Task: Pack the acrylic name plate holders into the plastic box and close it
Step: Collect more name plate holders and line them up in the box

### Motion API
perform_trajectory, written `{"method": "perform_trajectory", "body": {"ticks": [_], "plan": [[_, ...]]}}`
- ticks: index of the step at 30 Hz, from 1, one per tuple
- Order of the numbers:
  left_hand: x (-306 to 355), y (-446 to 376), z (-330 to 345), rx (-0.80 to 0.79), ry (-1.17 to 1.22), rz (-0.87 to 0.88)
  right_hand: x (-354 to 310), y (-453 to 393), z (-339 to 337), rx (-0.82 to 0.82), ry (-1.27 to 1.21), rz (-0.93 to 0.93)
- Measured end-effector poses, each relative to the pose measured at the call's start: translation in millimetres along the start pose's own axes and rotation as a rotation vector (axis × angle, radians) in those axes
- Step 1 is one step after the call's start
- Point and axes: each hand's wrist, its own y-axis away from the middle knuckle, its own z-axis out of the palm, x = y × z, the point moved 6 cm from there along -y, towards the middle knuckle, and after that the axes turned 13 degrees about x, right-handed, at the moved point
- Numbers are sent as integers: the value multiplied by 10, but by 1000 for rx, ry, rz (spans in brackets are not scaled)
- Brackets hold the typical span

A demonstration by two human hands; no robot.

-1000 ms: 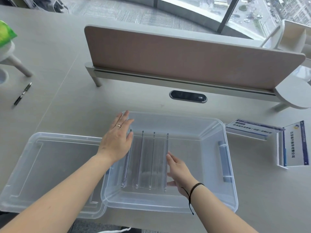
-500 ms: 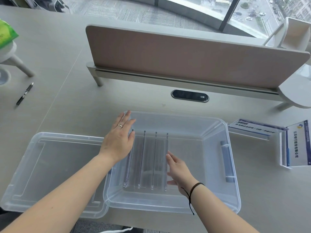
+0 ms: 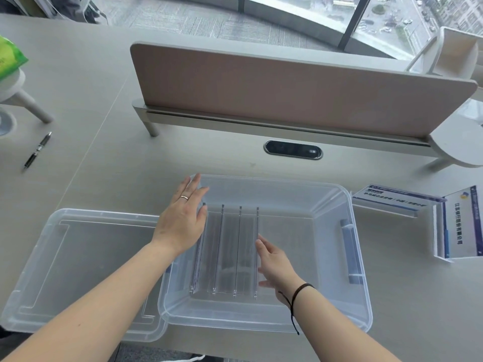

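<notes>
A clear plastic box [image 3: 347,304] stands open at the table's front edge. Several clear acrylic name plate holders [image 3: 230,252] stand in a row in its left half. My left hand [image 3: 180,220] lies flat over the box's left rim, fingers apart, touching the leftmost holder. Inside the box, my right hand [image 3: 274,262] rests flat against the rightmost holder, fingers straight. Two more holders with blue-and-white printed inserts are on the table to the right: one lying [image 3: 392,199], one upright [image 3: 460,226]. The box's clear lid [image 3: 73,259] lies to the left, its edge under the box.
A low desk divider panel [image 3: 287,92] runs across behind the box, with a cable port [image 3: 292,150] in front of it. A black pen [image 3: 38,150] lies far left, near a white stand [image 3: 18,97] holding a green packet.
Both hands stay in nearly the same place against the row of holders. The view has shifted slightly.
</notes>
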Motion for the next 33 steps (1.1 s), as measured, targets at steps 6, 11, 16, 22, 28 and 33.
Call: {"method": "perform_trajectory", "body": {"ticks": [6, 11, 16, 22, 28, 33], "plan": [[15, 4, 6, -15, -35, 15, -17, 16, 12, 4, 12, -12], [249, -73, -34, 52, -20, -48, -62, -2, -42, -53, 35, -41], [963, -251, 184, 4, 153, 59, -39, -33, -283, -43, 58, -115], [1779, -436, 545, -53, 351, 119, -179, 161, -1066, -80, 20, -198], [2608, -647, 926, -178, 354, 190, -438, 232, -2037, -112, -129, -303], [3202, -829, 1383, -277, 280, 249, -520, -145, -2959, 116, -135, -346]]}}
